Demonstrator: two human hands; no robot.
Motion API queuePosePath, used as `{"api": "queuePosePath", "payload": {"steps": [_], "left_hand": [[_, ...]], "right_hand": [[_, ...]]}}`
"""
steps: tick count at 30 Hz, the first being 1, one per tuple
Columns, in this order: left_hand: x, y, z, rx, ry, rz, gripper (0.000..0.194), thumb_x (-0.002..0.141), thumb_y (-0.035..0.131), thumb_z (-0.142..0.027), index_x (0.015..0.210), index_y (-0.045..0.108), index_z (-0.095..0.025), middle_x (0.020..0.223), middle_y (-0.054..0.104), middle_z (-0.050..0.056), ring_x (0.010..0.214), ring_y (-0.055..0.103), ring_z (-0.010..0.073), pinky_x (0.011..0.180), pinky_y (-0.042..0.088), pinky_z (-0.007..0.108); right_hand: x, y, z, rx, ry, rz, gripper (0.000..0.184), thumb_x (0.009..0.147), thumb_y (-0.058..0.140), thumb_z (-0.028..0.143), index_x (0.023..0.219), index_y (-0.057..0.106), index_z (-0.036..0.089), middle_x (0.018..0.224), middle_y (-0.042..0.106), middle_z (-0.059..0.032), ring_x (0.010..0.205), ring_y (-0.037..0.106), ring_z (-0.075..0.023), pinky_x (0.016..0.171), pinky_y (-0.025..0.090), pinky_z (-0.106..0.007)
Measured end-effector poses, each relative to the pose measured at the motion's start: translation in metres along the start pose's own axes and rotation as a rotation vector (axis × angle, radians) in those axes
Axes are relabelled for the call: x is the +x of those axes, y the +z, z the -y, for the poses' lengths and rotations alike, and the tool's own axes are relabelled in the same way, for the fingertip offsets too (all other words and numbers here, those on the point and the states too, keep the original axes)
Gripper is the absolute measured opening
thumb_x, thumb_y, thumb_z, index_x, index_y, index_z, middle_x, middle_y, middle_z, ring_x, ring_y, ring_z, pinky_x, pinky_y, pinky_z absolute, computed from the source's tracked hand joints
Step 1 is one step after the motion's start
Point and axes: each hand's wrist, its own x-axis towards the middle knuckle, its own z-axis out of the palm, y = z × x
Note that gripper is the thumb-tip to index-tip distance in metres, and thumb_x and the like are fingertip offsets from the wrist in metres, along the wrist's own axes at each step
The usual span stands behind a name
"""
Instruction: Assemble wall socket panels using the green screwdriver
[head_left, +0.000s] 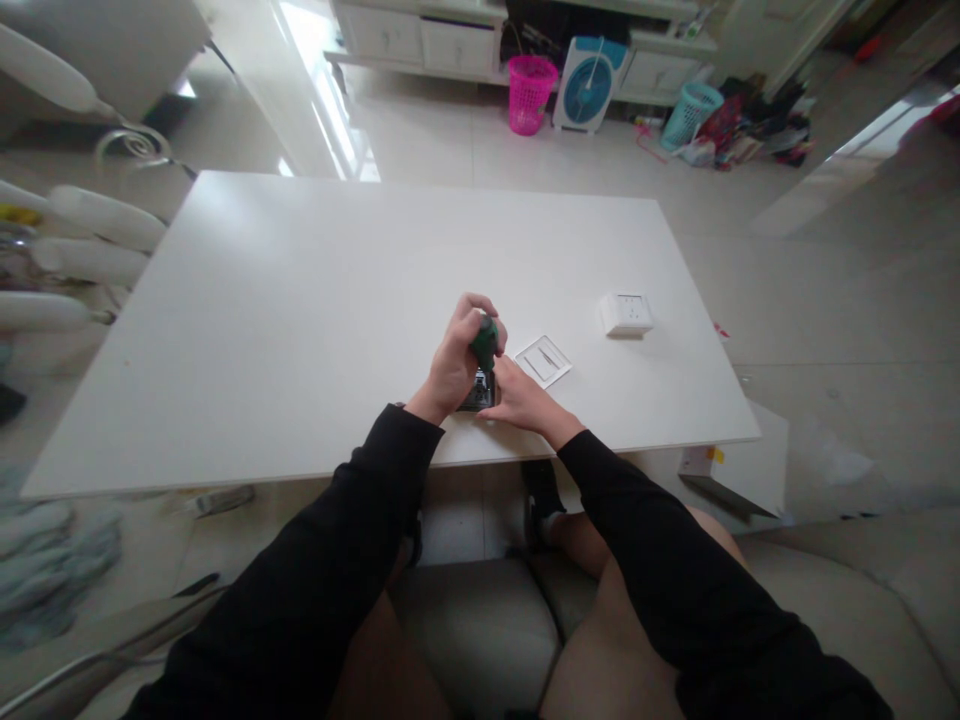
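Observation:
My left hand [450,360] is closed around the green handle of a screwdriver [486,338], held upright with its shaft end down. Below it, near the table's front edge, lies a small black part [478,392] that looks like the inside of a wall socket or switch. My right hand [517,395] grips this part from its right side. The hands cover much of the black part, and the screwdriver's tip is hard to make out. Just right of my right hand, a square white cover frame [544,361] lies flat with small thin pieces inside its outline.
A white socket box [627,314] sits farther right on the white table [300,300]. Chairs with white padded bars [97,260] stand along the left side. Across the floor are a pink basket [531,95], a blue-and-white fan [590,85] and a teal basket [691,113].

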Motion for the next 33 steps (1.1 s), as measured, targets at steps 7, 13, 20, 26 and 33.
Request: {"api": "queuePosePath", "payload": {"steps": [7,13,20,26,33], "left_hand": [[0.0034,-0.0046,0.0021,0.108,0.045,-0.007,0.048,0.097,0.049,-0.063,0.080,0.063,-0.021,0.073,0.061,0.003,0.071,0.060,0.0158,0.070,0.049,0.031],[-0.0011,-0.0034,0.0013,0.031,0.007,0.018,0.048,0.097,0.044,-0.070,0.099,0.060,-0.025,0.060,0.052,-0.004,0.059,0.053,0.0147,0.066,0.048,0.031],[0.0021,-0.0029,-0.0019,0.124,0.026,-0.029,0.052,0.093,0.055,-0.069,0.073,0.058,-0.022,0.073,0.061,0.003,0.071,0.059,0.0158,0.069,0.049,0.031],[0.0009,-0.0002,0.0003,0.028,-0.013,-0.037,0.059,0.095,0.044,-0.078,0.094,0.064,-0.023,0.064,0.058,-0.001,0.061,0.057,0.0148,0.063,0.047,0.031],[0.0005,-0.0017,0.0011,0.046,0.009,0.020,0.049,0.091,0.061,-0.070,0.079,0.057,-0.023,0.071,0.062,0.001,0.068,0.060,0.0144,0.067,0.049,0.030]], "right_hand": [[-0.0007,-0.0020,0.0020,-0.044,0.033,0.017,0.061,0.069,0.090,0.029,0.117,0.055,0.018,0.116,0.061,-0.0109,0.107,0.058,-0.0302,0.096,0.051,-0.046],[-0.0003,-0.0039,0.0031,-0.025,0.020,0.017,0.066,0.068,0.090,0.028,0.123,0.054,0.020,0.123,0.061,-0.0122,0.114,0.058,-0.0318,0.100,0.050,-0.048],[-0.0006,-0.0058,0.0062,-0.021,0.050,0.013,0.055,0.067,0.085,0.024,0.112,0.055,0.022,0.112,0.059,-0.0071,0.103,0.058,-0.0269,0.092,0.051,-0.042],[-0.0003,-0.0048,0.0048,0.011,0.057,0.026,0.055,0.068,0.083,0.023,0.114,0.055,0.021,0.119,0.060,-0.0093,0.107,0.057,-0.0282,0.095,0.050,-0.043],[-0.0003,-0.0041,0.0036,0.018,0.050,0.022,0.064,0.068,0.086,0.024,0.122,0.052,0.021,0.128,0.060,-0.0123,0.117,0.057,-0.0312,0.100,0.050,-0.047]]}}
